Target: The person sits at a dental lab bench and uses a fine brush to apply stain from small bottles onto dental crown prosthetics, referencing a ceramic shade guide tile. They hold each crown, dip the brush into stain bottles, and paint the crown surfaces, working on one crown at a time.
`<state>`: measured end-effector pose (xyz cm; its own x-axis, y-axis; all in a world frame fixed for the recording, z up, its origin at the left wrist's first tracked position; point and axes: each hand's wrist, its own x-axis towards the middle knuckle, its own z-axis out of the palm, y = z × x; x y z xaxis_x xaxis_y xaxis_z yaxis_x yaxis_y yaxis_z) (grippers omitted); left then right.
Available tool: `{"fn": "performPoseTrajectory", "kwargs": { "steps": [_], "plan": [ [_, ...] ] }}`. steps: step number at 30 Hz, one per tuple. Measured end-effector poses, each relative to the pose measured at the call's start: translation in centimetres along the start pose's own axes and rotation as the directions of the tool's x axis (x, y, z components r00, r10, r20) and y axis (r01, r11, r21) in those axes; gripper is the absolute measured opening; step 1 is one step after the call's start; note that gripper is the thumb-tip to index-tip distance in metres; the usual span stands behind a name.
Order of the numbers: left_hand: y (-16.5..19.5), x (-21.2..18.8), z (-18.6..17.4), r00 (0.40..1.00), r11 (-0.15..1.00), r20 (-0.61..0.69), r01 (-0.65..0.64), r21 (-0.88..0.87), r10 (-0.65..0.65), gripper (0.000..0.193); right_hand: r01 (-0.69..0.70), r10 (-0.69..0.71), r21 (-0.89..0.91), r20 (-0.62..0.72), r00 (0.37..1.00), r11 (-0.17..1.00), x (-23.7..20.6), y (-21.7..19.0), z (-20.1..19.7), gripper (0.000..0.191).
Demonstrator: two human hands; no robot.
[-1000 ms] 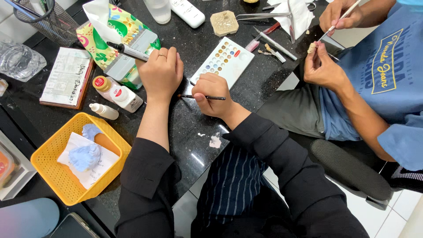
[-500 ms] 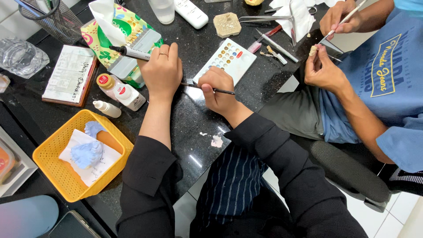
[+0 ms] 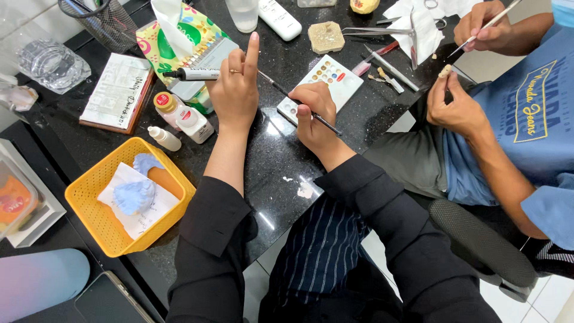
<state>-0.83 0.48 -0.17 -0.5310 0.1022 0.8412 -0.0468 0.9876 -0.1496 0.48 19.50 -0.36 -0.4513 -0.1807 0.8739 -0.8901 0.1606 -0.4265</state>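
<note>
Black and slender, the fine brush (image 3: pixel 299 103) lies slantwise over the dark stone countertop (image 3: pixel 281 173), pinched pen-fashion in the right hand (image 3: pixel 315 119), its tip reaching far-left toward the left hand (image 3: pixel 237 90). That hand is closed loosely, forefinger raised; whether it grips anything small I cannot tell. The brush looks light, stiff and easily rolled, so a hold near the middle of the handle seems soundest. Just beyond lies a white palette (image 3: pixel 323 84) of colour wells, partly covered by the right hand. Left sits a yellow basket (image 3: pixel 89 197) with blue casts. A co-worker's hands (image 3: pixel 457 107) work at the right, cut off.
</note>
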Motion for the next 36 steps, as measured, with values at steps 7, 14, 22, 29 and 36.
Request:
{"fn": "performPoseTrajectory", "kwargs": {
  "steps": [7,14,22,29,36],
  "plan": [
    [-0.1,0.2,-0.5,0.999,0.982,-0.027,-0.045,-0.181,0.041,0.069,-0.003,0.004,0.013,-0.015,1.0,1.0,0.1,-0.1,0.0,0.032],
    [-0.1,0.6,-1.0,0.999,0.943,0.025,-0.018,-0.334,0.028,0.065,0.006,-0.007,-0.012,-0.033,0.999,1.0,0.5,-0.3,0.2,0.033],
    [-0.1,0.6,-0.7,0.975,0.83,0.187,0.199,-0.521,-0.117,0.065,0.004,-0.004,0.001,-0.023,1.0,1.0,0.1,0.1,-0.1,0.035],
    [0.2,0.6,-1.3,0.972,0.694,0.205,0.228,-0.683,-0.118,0.073,0.008,-0.008,0.013,-0.014,1.0,1.0,0.1,0.1,-0.2,0.036],
    [0.3,0.5,-1.1,0.964,0.76,0.261,0.214,-0.614,-0.061,0.08,0.01,-0.009,0.025,-0.032,0.999,1.0,0.0,0.1,-0.3,0.036]
  ]
}}
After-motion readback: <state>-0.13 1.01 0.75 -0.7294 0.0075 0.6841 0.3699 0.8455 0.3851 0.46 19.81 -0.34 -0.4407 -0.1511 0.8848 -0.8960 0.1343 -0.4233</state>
